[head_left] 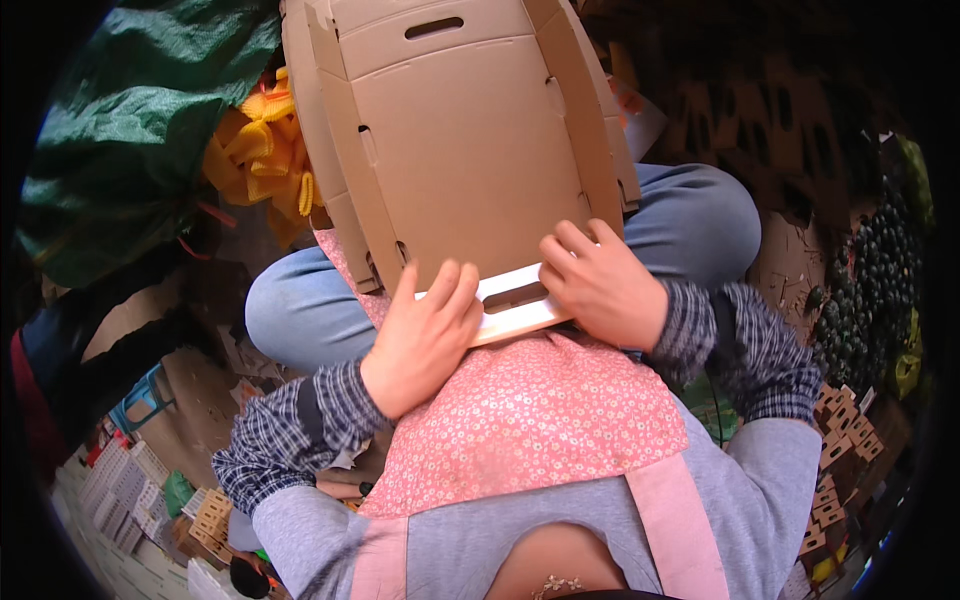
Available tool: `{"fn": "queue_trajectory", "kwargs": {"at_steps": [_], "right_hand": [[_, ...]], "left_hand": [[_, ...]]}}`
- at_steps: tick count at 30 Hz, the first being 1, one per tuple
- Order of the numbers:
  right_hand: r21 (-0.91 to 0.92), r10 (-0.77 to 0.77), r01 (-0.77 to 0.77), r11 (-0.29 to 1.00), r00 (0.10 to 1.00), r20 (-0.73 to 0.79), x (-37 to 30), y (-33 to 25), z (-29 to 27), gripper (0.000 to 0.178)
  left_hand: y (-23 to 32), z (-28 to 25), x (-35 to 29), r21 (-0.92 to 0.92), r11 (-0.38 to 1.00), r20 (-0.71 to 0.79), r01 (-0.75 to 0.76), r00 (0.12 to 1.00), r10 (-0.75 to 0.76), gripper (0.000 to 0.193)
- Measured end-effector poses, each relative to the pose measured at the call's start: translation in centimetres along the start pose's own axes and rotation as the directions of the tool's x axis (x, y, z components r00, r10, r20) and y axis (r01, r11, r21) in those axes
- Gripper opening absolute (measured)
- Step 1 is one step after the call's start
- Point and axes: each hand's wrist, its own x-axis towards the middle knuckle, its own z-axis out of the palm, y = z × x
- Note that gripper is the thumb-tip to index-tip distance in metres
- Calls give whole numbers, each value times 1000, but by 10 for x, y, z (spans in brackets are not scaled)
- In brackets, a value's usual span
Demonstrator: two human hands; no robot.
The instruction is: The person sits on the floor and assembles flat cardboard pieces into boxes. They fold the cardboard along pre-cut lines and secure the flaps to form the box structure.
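A brown cardboard box [460, 150], partly folded up with raised sides, lies across my lap. Its near end panel [520, 320] is white outside and has a long handle slot. My left hand [425, 325] is closed over the panel's edge to the left of the slot, fingertips inside the box. On the other side of the slot, my right hand [598, 280] grips the same edge with its fingers bent inward. The thumbs are mostly hidden. At the box's far end another handle slot [434, 28] shows in a flat panel.
Yellow foam netting [265, 150] and a green plastic sheet [150, 130] lie to the left. Dark round fruit [870, 290] is heaped at the right. Stacked cartons [845, 430] stand at the lower right, and a blue stool [140, 400] at the left.
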Motion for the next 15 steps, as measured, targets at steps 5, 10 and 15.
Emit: {"fn": "queue_trajectory", "kwargs": {"at_steps": [5,10,15], "right_hand": [[526,-266,-23,850,844,465,11,1,-5,21],[890,108,-16,455,993,-37,34,102,-81,44],[967,828,175,183,503,-247,98,159,-28,39]], "left_hand": [[-5,-3,17,-576,817,466,-29,809,357,16],[-123,-46,24,-984,179,-76,11,879,-470,51],[-199,37,68,-916,283,-141,285,432,-891,63]]}}
